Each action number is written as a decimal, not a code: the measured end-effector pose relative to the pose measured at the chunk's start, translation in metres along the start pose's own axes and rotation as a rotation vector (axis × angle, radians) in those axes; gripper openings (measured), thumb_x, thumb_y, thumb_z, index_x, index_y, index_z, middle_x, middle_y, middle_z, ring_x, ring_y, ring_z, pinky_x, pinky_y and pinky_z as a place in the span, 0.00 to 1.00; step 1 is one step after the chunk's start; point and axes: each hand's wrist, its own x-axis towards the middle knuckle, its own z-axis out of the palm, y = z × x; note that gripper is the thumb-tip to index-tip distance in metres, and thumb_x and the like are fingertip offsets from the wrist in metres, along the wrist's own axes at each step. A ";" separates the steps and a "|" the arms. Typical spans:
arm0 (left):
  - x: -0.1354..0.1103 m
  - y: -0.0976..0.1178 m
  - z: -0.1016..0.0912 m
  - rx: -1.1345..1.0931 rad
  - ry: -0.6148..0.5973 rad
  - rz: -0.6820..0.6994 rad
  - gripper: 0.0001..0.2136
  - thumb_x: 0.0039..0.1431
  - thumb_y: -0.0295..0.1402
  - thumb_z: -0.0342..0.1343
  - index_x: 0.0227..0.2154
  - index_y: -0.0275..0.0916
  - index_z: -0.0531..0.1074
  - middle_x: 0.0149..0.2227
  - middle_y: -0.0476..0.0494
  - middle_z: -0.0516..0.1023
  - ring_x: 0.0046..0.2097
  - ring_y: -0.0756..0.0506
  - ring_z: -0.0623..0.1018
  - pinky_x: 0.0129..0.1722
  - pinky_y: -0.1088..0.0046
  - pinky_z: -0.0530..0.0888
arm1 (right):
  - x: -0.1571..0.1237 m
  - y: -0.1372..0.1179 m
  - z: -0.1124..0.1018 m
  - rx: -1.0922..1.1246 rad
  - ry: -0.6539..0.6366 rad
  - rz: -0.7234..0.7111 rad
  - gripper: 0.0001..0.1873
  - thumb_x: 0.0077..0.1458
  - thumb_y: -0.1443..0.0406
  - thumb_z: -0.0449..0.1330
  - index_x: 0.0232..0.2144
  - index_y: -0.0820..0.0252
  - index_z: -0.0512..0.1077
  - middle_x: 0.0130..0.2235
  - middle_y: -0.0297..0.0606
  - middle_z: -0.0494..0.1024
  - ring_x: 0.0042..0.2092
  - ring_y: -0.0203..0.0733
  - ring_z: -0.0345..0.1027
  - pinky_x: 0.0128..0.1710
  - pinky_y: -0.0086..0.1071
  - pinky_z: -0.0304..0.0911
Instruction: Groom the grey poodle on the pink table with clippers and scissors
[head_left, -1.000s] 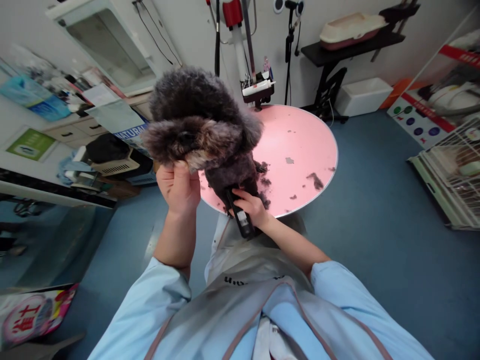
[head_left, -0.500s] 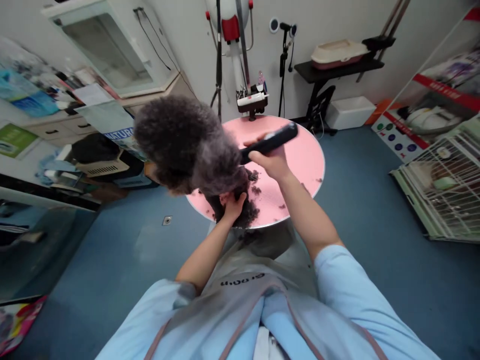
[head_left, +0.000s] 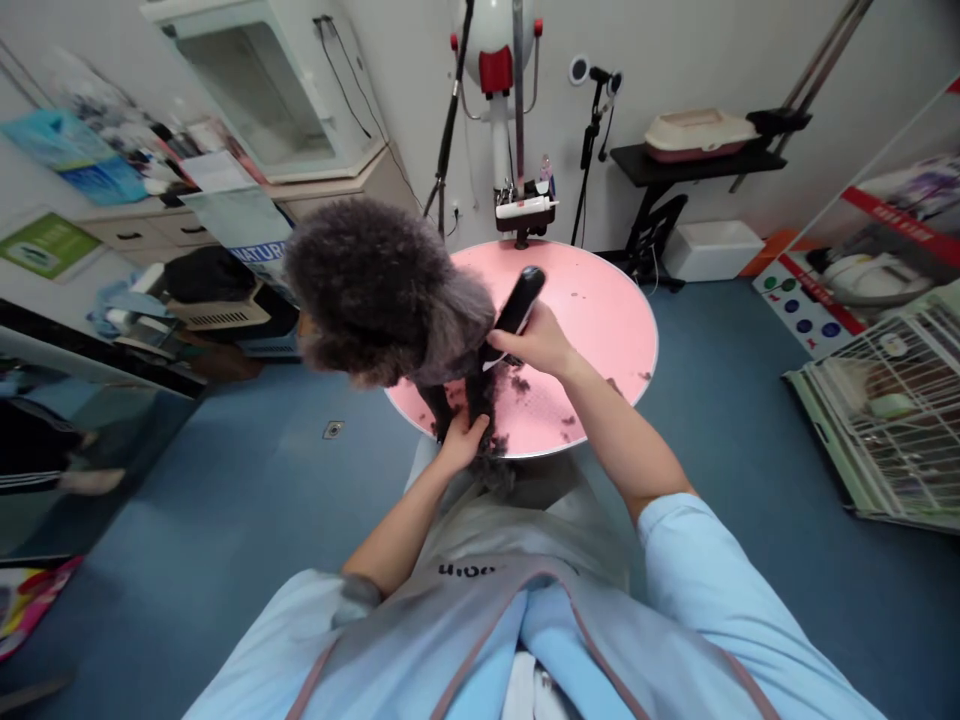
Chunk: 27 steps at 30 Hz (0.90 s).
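A small dog [head_left: 379,290] with dark grey curly fur stands on a round pink table [head_left: 600,300], its head turned to the left. My left hand [head_left: 463,440] is closed around the dog's leg at the near edge of the table. My right hand [head_left: 541,345] grips a black hair clipper [head_left: 517,303], whose head presses into the fur on the dog's body. Clumps of cut fur [head_left: 525,385] lie on the pink top near my hands.
A grooming arm with a tool holder [head_left: 525,205] rises at the table's far edge. A wire cage [head_left: 885,410] stands at the right. A black shelf with a litter tray [head_left: 697,130] is by the back wall, cabinets and a carrier [head_left: 210,300] at the left. Blue floor surrounds the table.
My left hand went from under the dog's chin down to its leg. My right hand lifted the clipper from the dog's front, then brought it down against the body.
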 end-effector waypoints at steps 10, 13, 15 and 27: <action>-0.032 -0.008 -0.002 -0.105 -0.126 -0.035 0.25 0.48 0.53 0.61 0.36 0.36 0.65 0.29 0.46 0.74 0.24 0.51 0.72 0.19 0.77 0.65 | -0.023 -0.011 0.025 -0.055 0.160 -0.092 0.09 0.45 0.61 0.65 0.29 0.58 0.71 0.31 0.33 0.75 0.35 0.39 0.70 0.39 0.38 0.70; -0.039 -0.009 -0.003 -0.080 -0.167 -0.032 0.24 0.50 0.51 0.61 0.38 0.35 0.66 0.29 0.46 0.74 0.25 0.51 0.71 0.21 0.78 0.65 | -0.034 -0.011 0.027 -0.084 0.200 -0.069 0.09 0.44 0.62 0.65 0.29 0.58 0.73 0.31 0.34 0.75 0.35 0.39 0.70 0.39 0.38 0.70; -0.042 -0.009 -0.003 -0.082 -0.195 -0.026 0.23 0.51 0.50 0.61 0.39 0.35 0.66 0.30 0.46 0.75 0.26 0.52 0.71 0.22 0.78 0.65 | -0.041 -0.012 0.029 -0.102 0.221 -0.053 0.09 0.44 0.61 0.65 0.29 0.59 0.73 0.30 0.34 0.76 0.33 0.38 0.70 0.38 0.37 0.70; -0.041 0.006 -0.020 -0.041 -0.227 0.043 0.25 0.52 0.57 0.57 0.30 0.35 0.68 0.20 0.49 0.70 0.18 0.54 0.65 0.18 0.77 0.59 | -0.069 0.005 0.041 -0.221 0.057 0.099 0.15 0.41 0.60 0.67 0.31 0.58 0.68 0.27 0.31 0.73 0.29 0.37 0.66 0.29 0.33 0.66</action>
